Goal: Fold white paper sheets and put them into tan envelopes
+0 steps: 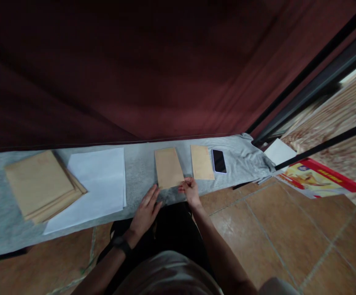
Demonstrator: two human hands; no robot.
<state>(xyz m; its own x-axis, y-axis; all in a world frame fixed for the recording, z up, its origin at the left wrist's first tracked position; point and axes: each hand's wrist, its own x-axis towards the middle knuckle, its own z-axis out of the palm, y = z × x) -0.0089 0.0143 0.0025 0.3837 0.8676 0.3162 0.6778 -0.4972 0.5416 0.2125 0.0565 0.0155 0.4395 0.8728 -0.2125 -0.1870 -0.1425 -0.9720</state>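
Observation:
A brown envelope [168, 167] lies flat on the grey cloth [138, 172] just ahead of me. My right hand [190, 190] pinches its near right corner, fingers curled. My left hand [145, 211] rests flat and open on the cloth at the envelope's near left corner, fingers stretched forward. A second brown envelope [201, 162] lies to the right, with a dark phone [219, 161] beside it.
A stack of brown envelopes [41, 184] and white sheets of paper [96, 184] lie on the cloth at the left. A dark red curtain [135, 69] hangs behind. A red and yellow printed sheet [316, 178] and tiled floor [273, 233] are at the right.

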